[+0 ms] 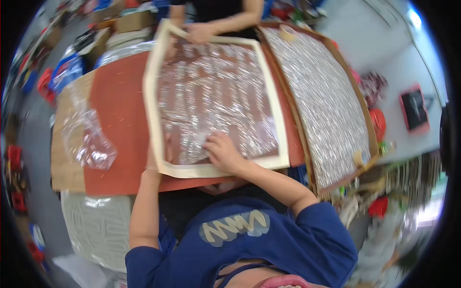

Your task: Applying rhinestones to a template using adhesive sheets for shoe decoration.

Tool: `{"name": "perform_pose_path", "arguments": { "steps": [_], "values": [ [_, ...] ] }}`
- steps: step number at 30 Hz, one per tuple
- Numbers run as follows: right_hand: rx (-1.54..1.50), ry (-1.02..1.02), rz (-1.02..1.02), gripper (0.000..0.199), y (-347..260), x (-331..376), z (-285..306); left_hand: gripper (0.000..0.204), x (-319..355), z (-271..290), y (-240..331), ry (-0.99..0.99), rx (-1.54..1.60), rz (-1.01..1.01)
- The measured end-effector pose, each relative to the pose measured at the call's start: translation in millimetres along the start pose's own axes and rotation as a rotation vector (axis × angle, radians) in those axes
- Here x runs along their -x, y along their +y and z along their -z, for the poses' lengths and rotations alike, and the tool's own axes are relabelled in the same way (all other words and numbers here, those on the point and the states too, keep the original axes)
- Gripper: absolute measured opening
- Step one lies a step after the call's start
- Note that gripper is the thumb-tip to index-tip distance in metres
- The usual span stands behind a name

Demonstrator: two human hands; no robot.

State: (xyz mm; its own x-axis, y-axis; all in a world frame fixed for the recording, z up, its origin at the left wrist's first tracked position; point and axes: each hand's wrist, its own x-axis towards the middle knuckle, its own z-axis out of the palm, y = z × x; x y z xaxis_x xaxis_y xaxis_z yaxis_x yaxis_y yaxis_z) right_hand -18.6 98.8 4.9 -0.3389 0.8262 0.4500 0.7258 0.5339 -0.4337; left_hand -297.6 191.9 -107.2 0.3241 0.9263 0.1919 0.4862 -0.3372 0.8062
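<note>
A cream-coloured rectangular frame (151, 103) lies over a reddish-brown board, with rows of shiny silvery strips (218, 96) inside it. At its lower left corner my left hand (152, 161) grips the frame's edge; that hand is blurred and partly hidden. My right hand (223, 151) rests over the lower middle of the strips, fingers slightly bent and apart, palm down. Across the table a co-worker's hand (201, 32) is at the frame's far edge. The co-worker's other hand is mostly hidden behind the far left corner.
The reddish-brown board (117, 120) lies under the frame. To the right stands a shallow cardboard tray (293, 103) full of silvery strips, with a tape roll (287, 32) on its far end. Crumpled clear plastic (98, 149) lies left; a pale plastic stool (98, 230) stands below it.
</note>
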Motion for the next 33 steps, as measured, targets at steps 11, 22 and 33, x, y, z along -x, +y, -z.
{"name": "perform_pose_path", "arguments": {
  "steps": [11, 22, 33],
  "values": [
    [0.039, 0.006, -0.107, 0.022, 2, 17, 9, 0.02, 11, -2, 180, 0.112, 0.202, 0.217],
    [0.348, -0.326, 0.012, 0.011, 11, -17, 9, 0.025, 20, -27, 172, 0.276, 1.288, 0.713],
    [0.329, -0.606, 0.059, 0.02, -3, -57, 9, 0.034, 9, -50, 133, 0.138, 0.987, 0.543]
  ]
}}
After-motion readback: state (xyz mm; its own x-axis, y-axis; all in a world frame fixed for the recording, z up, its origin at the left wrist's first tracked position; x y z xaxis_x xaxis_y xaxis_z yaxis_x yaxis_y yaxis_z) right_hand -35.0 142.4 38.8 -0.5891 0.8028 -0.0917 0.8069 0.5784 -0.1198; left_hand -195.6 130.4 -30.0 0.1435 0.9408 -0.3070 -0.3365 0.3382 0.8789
